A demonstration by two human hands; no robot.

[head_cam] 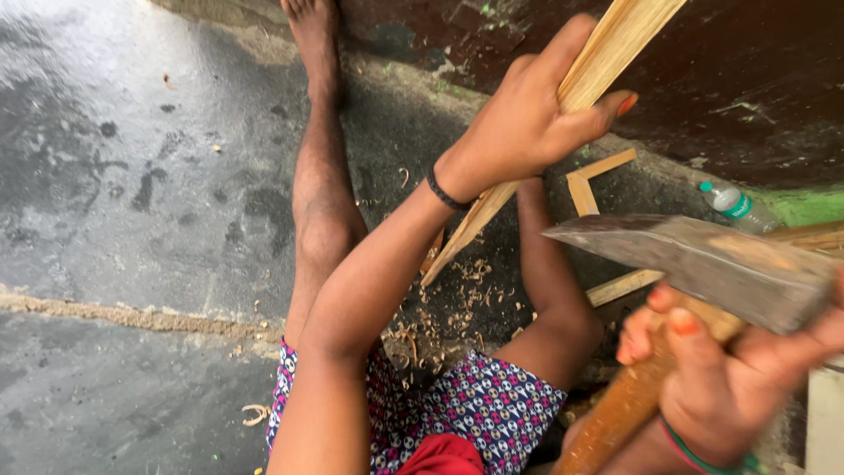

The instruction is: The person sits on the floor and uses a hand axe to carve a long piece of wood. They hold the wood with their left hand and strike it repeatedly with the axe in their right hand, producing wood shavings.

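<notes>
One left hand (519, 119) is clamped around one long pale bamboo strip (607, 53), which runs slantwise from above the fist down to the floor below the wrist; one dark bracelet (447, 193) circles that wrist; below the grip, wood shavings (440, 325) lie scattered between two bare legs; just right of the grip, two short wooden slats (589, 180) meet in an angle on the floor, and a third slat (622, 288) lies lower; one right hand (721, 378) is closed on the wooden handle (615, 413) of one hatchet, whose grey blade (703, 264) sits directly above the fingers, apart from the strip; one clear plastic bottle (737, 207) with a blue cap lies above the blade.
</notes>
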